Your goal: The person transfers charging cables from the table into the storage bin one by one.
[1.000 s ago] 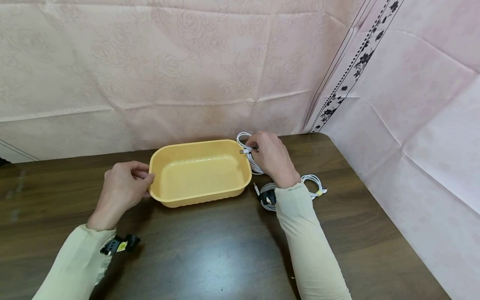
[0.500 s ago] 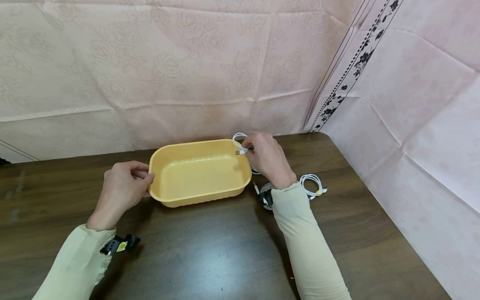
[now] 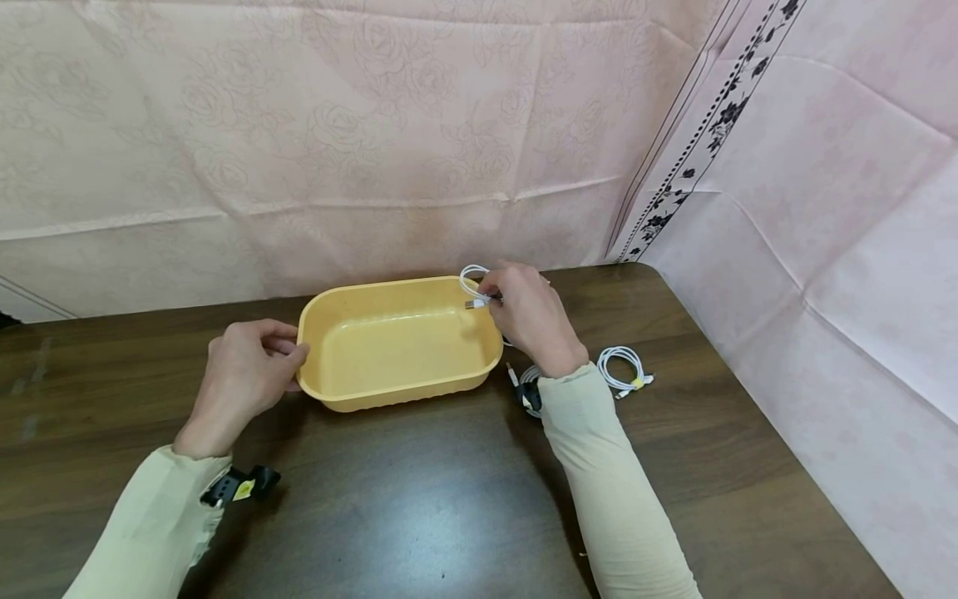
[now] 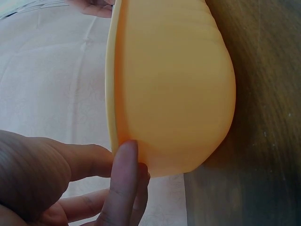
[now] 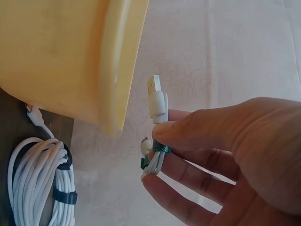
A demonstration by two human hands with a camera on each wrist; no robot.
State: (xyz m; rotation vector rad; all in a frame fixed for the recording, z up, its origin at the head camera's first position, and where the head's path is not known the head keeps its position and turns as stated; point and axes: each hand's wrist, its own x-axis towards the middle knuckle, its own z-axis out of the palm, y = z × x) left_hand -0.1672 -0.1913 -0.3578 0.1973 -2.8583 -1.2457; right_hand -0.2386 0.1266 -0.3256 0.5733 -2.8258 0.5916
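Tub [image 3: 397, 349]: was plain yellow. Held cable [image 5: 157, 107]: was white, its tie [image 5: 161, 148] green. Surface [image 3: 419, 499]: was brown, wood-grained. Wall covering [image 3: 337, 125]: was pale pink, rose-patterned, its border [image 3: 723, 123] black-flowered.

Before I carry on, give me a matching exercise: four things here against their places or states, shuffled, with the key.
1. left hand
2. green-tied cable
3. yellow-tied cable
4. tub

A. coiled, right of the right sleeve
B. standing between both hands
C. holding the tub's end
D. pinched in the right hand

Pairs: 1-C, 2-D, 3-A, 4-B
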